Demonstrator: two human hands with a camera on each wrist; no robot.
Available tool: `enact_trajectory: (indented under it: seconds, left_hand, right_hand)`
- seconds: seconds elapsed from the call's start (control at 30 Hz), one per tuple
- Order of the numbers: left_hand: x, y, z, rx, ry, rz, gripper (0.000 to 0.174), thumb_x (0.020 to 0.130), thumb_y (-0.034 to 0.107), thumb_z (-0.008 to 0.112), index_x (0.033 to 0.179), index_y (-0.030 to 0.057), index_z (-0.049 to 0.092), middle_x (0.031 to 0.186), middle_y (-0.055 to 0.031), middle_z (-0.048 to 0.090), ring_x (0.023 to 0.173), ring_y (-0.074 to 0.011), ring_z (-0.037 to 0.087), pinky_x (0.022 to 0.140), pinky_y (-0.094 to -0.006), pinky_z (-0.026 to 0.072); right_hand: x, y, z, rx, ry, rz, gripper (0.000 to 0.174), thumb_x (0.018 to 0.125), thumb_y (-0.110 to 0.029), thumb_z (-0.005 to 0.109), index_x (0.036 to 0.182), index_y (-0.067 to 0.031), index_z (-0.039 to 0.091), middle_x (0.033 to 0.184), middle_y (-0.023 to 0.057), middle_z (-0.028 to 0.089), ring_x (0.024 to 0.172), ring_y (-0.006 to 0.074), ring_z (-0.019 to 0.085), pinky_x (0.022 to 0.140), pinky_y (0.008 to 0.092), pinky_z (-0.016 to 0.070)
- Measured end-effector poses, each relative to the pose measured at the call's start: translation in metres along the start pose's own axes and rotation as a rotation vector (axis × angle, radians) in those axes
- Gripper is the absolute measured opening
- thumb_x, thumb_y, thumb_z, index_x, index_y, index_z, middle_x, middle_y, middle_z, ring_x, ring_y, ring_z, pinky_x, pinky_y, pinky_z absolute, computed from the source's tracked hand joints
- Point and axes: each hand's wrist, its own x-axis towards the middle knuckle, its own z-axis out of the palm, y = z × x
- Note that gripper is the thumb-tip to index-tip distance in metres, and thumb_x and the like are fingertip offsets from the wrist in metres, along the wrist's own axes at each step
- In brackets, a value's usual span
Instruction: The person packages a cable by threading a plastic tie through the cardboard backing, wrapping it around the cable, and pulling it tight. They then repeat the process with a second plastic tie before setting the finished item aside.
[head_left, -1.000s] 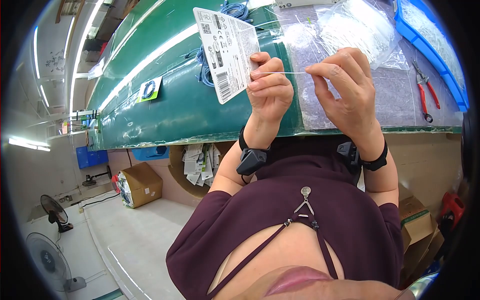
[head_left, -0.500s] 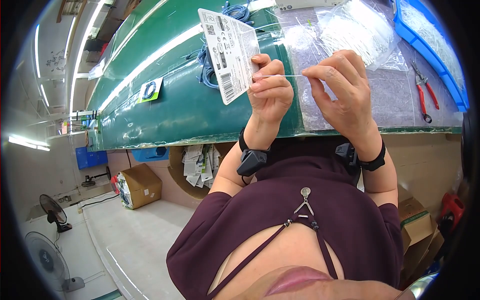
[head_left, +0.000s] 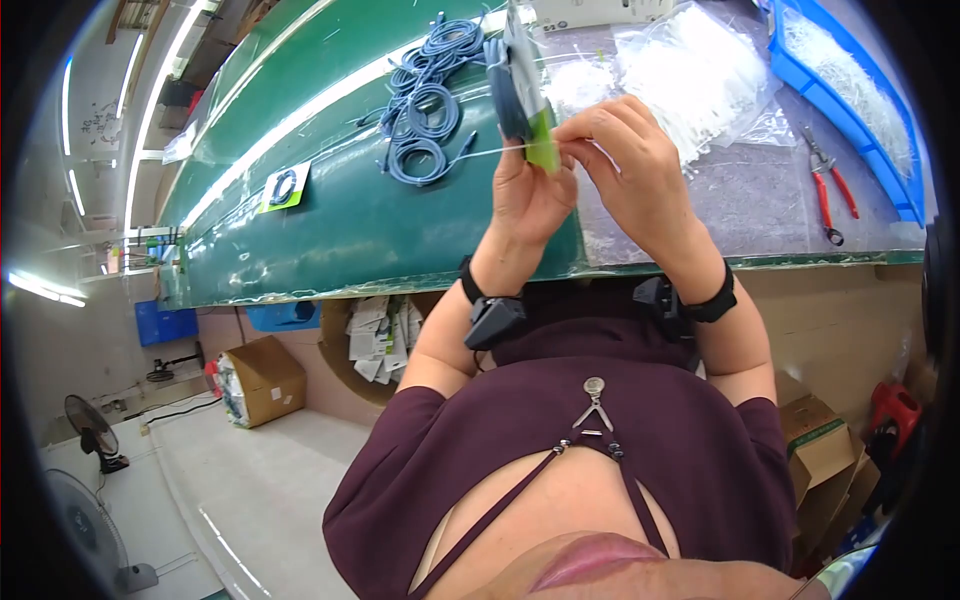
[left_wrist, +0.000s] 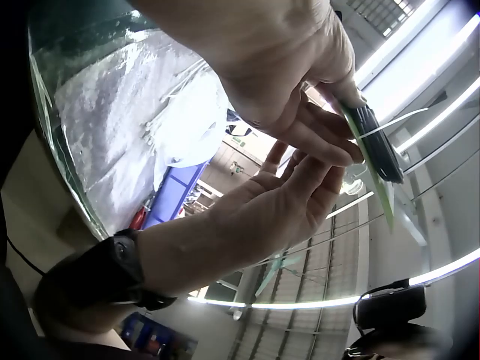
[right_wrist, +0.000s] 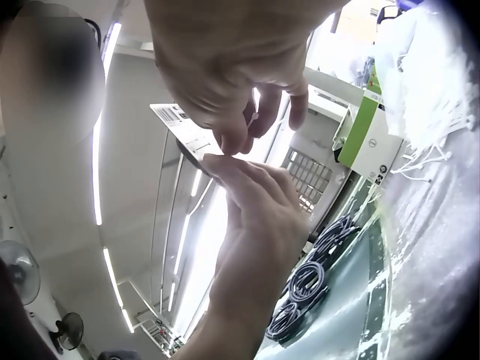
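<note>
A packaging card (head_left: 541, 140) with a green end, seen nearly edge-on, carries a coil of dark blue cable (head_left: 507, 90) on its left face. My left hand (head_left: 530, 200) grips the card by its lower end. Close against the card's right side, my right hand (head_left: 632, 165) pinches a thin white cable tie (head_left: 488, 152), whose tail sticks out to the left on the cable side. In the right wrist view, the tie's small white end (right_wrist: 255, 116) shows between the right fingers. The left wrist view shows the tail (left_wrist: 397, 122) crossing the coil (left_wrist: 379, 146).
Several coiled blue cables (head_left: 428, 105) lie on the green mat beyond the left hand. Another carded cable (head_left: 286, 187) lies farther left. To the right are a bag of white cable ties (head_left: 690, 75), red-handled cutters (head_left: 832, 190) and a blue tray (head_left: 850, 130).
The card has turned from showing its printed back to nearly edge-on, with the coil facing left. My right hand has moved left to the card, and the tie's tail now shows on the coil side.
</note>
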Motion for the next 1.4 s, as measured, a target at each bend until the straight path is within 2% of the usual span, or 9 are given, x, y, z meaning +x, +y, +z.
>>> enact_trajectory:
  seconds: [0.07, 0.23, 0.33, 0.47, 0.57, 0.83, 1.0, 1.3, 1.4]
  left_hand:
    - [0.004, 0.002, 0.002, 0.112, 0.240, 0.120, 0.025, 0.095, 0.017, 0.053, 0.119, 0.0086, 0.054, 0.105, -0.0075, 0.063, 0.099, -0.0214, 0.063, 0.082, -0.0378, 0.0563]
    - [0.011, 0.005, 0.003, 0.421, 0.291, 0.147, 0.029, 0.095, 0.017, 0.054, 0.122, 0.0075, 0.051, 0.115, -0.0104, 0.061, 0.105, -0.0257, 0.062, 0.085, -0.0413, 0.0556]
    - [0.015, -0.001, 0.014, 0.975, 0.347, 0.311, 0.034, 0.093, 0.014, 0.057, 0.124, 0.0060, 0.048, 0.112, -0.0091, 0.061, 0.102, -0.0243, 0.062, 0.084, -0.0417, 0.0558]
    - [0.016, -0.009, 0.018, 1.195, 0.304, 0.523, 0.034, 0.091, 0.012, 0.060, 0.123, 0.0048, 0.048, 0.111, -0.0081, 0.061, 0.099, -0.0231, 0.063, 0.083, -0.0395, 0.0562]
    - [0.013, -0.021, 0.013, 1.243, 0.328, 0.509, 0.034, 0.091, 0.010, 0.061, 0.122, 0.0048, 0.049, 0.110, -0.0074, 0.061, 0.098, -0.0222, 0.063, 0.083, -0.0381, 0.0562]
    - [0.009, -0.023, 0.003, 1.065, 0.311, 0.476, 0.028, 0.091, 0.008, 0.059, 0.118, 0.0048, 0.052, 0.109, -0.0074, 0.061, 0.096, -0.0199, 0.063, 0.081, -0.0351, 0.0561]
    - [0.003, -0.011, -0.005, 0.983, 0.287, 0.439, 0.024, 0.092, 0.009, 0.057, 0.116, 0.0047, 0.052, 0.108, -0.0076, 0.061, 0.096, -0.0193, 0.063, 0.080, -0.0338, 0.0558]
    - [0.004, -0.028, 0.015, 0.837, 0.315, 0.365, 0.023, 0.091, 0.004, 0.058, 0.114, 0.0039, 0.054, 0.108, -0.0081, 0.061, 0.097, -0.0194, 0.062, 0.082, -0.0347, 0.0548]
    - [-0.002, -0.034, 0.024, 1.010, 0.224, 0.470, 0.024, 0.088, -0.002, 0.059, 0.112, 0.0029, 0.056, 0.108, -0.0082, 0.062, 0.098, -0.0198, 0.062, 0.084, -0.0347, 0.0537]
  right_hand:
    - [-0.001, 0.011, -0.003, 0.016, -0.022, 0.032, 0.018, 0.071, 0.001, 0.066, 0.087, -0.0061, 0.063, 0.082, 0.0057, 0.060, 0.078, 0.0254, 0.057, 0.070, 0.0364, 0.0458]
    - [-0.021, 0.036, -0.006, 0.068, 0.006, 0.184, 0.018, 0.072, -0.003, 0.069, 0.090, -0.0027, 0.062, 0.082, 0.0113, 0.061, 0.074, 0.0288, 0.058, 0.065, 0.0375, 0.0469]
    - [-0.031, 0.035, -0.014, -0.082, 0.045, 0.215, 0.016, 0.076, -0.006, 0.070, 0.089, -0.0019, 0.062, 0.079, 0.0133, 0.060, 0.065, 0.0273, 0.059, 0.060, 0.0357, 0.0473]
    - [-0.035, 0.000, -0.046, -0.217, -0.394, 0.459, 0.021, 0.075, -0.009, 0.072, 0.094, -0.0045, 0.063, 0.084, 0.0109, 0.061, 0.073, 0.0260, 0.059, 0.070, 0.0352, 0.0461]
    - [-0.007, -0.024, -0.043, -0.511, -0.041, -0.031, 0.034, 0.074, -0.011, 0.072, 0.106, -0.0081, 0.061, 0.092, 0.0063, 0.062, 0.085, 0.0232, 0.059, 0.085, 0.0372, 0.0403]
    - [-0.008, 0.012, -0.022, -0.315, -0.248, -0.072, 0.040, 0.076, -0.006, 0.064, 0.114, -0.0113, 0.054, 0.103, 0.0011, 0.060, 0.097, 0.0195, 0.055, 0.097, 0.0394, 0.0298]
    - [-0.018, 0.015, -0.015, -0.298, -0.232, -0.172, 0.041, 0.073, -0.002, 0.067, 0.112, -0.0113, 0.056, 0.103, 0.0014, 0.063, 0.094, 0.0200, 0.058, 0.099, 0.0405, 0.0317]
    - [-0.021, 0.015, -0.025, -0.407, -0.084, -0.331, 0.022, 0.070, -0.007, 0.069, 0.089, -0.0148, 0.064, 0.108, -0.0010, 0.062, 0.098, 0.0156, 0.057, 0.101, 0.0401, 0.0306]
    - [-0.023, 0.008, -0.024, -0.471, 0.035, -0.384, 0.014, 0.069, -0.012, 0.068, 0.082, -0.0139, 0.065, 0.106, -0.0028, 0.061, 0.099, 0.0142, 0.055, 0.101, 0.0391, 0.0308]
